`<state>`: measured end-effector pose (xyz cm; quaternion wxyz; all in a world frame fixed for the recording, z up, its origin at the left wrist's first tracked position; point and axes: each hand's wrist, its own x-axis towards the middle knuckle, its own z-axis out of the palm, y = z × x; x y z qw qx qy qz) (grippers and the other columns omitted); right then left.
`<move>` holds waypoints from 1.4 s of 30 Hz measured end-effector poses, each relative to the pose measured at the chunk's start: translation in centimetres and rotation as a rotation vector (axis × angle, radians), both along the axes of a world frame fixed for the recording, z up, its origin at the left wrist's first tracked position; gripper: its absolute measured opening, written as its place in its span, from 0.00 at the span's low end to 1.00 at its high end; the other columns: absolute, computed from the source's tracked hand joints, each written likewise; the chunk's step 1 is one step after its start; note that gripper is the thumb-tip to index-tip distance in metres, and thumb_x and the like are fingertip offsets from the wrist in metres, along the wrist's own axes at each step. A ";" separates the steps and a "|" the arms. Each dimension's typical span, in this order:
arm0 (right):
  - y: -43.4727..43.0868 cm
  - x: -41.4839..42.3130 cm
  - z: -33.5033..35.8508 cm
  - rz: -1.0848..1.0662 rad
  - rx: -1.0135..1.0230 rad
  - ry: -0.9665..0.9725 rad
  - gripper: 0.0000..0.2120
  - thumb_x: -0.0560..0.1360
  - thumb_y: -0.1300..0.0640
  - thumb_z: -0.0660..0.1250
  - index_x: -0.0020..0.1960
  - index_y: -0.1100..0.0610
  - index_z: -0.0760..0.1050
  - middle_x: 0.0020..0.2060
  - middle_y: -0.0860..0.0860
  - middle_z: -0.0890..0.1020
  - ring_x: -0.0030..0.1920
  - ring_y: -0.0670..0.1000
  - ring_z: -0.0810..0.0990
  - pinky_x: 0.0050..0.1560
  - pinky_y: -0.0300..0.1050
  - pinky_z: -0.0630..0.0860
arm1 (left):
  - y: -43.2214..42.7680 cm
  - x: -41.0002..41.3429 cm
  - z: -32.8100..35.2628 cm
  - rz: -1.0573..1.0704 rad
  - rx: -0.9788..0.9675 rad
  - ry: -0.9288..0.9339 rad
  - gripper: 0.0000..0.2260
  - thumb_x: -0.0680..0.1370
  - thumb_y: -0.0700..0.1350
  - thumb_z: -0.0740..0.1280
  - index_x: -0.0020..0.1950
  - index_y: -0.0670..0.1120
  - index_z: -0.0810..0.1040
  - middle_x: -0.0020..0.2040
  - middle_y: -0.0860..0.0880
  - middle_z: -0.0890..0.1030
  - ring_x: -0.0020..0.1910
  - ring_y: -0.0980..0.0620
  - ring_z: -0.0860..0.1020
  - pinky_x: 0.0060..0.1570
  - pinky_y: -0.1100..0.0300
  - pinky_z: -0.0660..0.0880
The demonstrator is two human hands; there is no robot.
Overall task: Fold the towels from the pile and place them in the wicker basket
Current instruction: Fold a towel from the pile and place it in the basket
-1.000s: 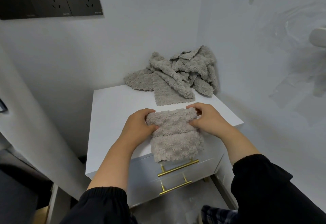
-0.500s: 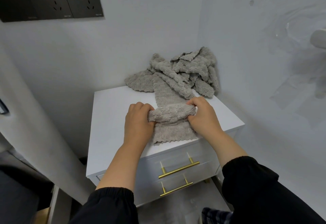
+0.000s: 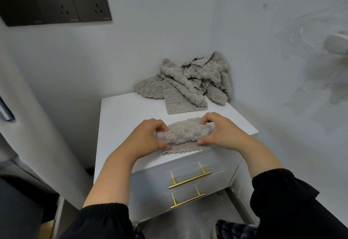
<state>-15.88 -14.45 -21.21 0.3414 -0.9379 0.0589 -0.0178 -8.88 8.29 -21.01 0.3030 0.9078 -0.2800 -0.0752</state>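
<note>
So the fluffy grey-beige fabric towel (image 3: 183,134) is sitting at the front of the white flat-topped bedside cabinet (image 3: 122,118), folded over on itself into a fat roll-ish strip. Its bottom layer sticks out underneath, and that wavy hem lies pretty much right along the cabinet's front edge. The left hand (image 3: 148,137) has the left end of the towel, fingers curled over the top of the fold and thumb underneath. The right hand (image 3: 224,135) does the same on the right end, so both are pinching it. The right hand is close to the cabinet's right edge, while there's a good stretch of bare white top to the left of the left hand. The crumpled pile of matching grey-beige towels (image 3: 197,80) is jammed into the back right corner, up against both walls. One flat towel from it lies forward toward the folded one, with only a thin strip of white top between them. Below the front edge are two drawers with long brass bar handles (image 3: 190,179). A black strip of wall sockets (image 3: 56,3) is up on the wall at the left. Black sleeves (image 3: 105,220) cover both forearms.
</note>
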 end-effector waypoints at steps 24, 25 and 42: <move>-0.3 0.1 -0.6 0.058 0.101 0.070 0.22 0.66 0.56 0.77 0.56 0.47 0.72 0.53 0.46 0.76 0.53 0.48 0.75 0.52 0.41 0.70 | -1.0 -0.6 -0.5 -0.006 0.001 0.158 0.28 0.67 0.47 0.78 0.64 0.52 0.73 0.54 0.54 0.75 0.54 0.54 0.74 0.51 0.64 0.68; -0.3 0.1 -0.6 0.059 0.117 0.069 0.21 0.66 0.56 0.77 0.55 0.48 0.73 0.53 0.46 0.76 0.52 0.48 0.75 0.51 0.40 0.70 | -1.0 -0.6 -0.6 -0.003 -0.016 0.157 0.27 0.67 0.47 0.78 0.63 0.52 0.74 0.54 0.54 0.76 0.54 0.54 0.74 0.50 0.64 0.68; -0.2 1.0 -1.5 -0.044 0.714 0.044 0.15 0.63 0.72 0.74 0.45 0.58 0.79 0.40 0.52 0.84 0.43 0.51 0.82 0.43 0.42 0.79 | -2.0 -0.3 -1.0 0.137 -0.550 0.409 0.20 0.65 0.31 0.76 0.51 0.48 0.78 0.48 0.48 0.81 0.47 0.52 0.80 0.44 0.64 0.78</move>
